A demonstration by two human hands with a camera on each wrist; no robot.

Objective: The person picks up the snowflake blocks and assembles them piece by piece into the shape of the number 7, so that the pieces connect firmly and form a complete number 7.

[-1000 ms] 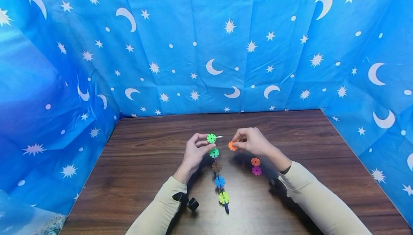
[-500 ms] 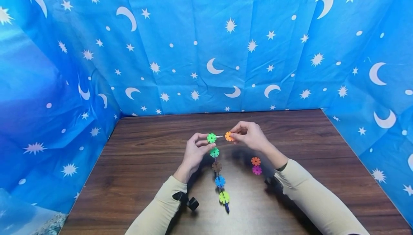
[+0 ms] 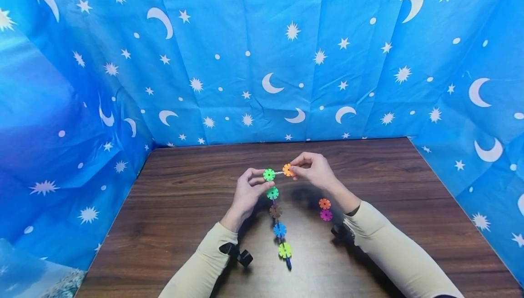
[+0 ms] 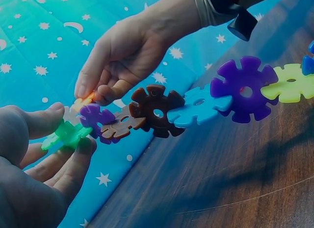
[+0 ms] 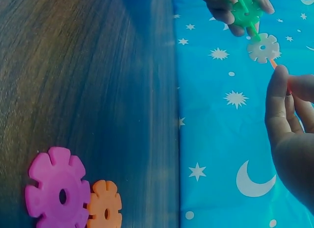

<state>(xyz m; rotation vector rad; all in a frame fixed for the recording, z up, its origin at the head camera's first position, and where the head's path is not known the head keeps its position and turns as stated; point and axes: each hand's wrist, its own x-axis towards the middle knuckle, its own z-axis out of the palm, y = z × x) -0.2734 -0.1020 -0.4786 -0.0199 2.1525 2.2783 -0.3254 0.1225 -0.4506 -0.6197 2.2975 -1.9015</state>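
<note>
My left hand [image 3: 247, 195] pinches a green notched interlocking disc [image 3: 265, 173] at the far end of a chain of discs. The chain runs back toward me, with a brown disc [image 4: 142, 110], light blue disc [image 4: 189, 115], purple disc [image 4: 230, 93] and yellow-green disc [image 4: 279, 93] among them. A white disc [image 5: 271, 45] is joined to the green one, edge-on in the head view. My right hand [image 3: 317, 173] pinches an orange disc [image 3: 286, 167] between thumb and fingers, its edge right at the white disc's rim. Fingers partly cover the orange disc.
An orange-red disc [image 3: 321, 201] and a magenta disc [image 5: 44, 189] lie side by side on the dark wooden table [image 3: 184, 207], right of the chain. Blue cloth [image 3: 229, 16] with moons and stars hangs behind and at both sides.
My right hand has moved up and left, bringing the orange disc from apart to the white disc's edge. The left hand and the chain stay nearly still.
</note>
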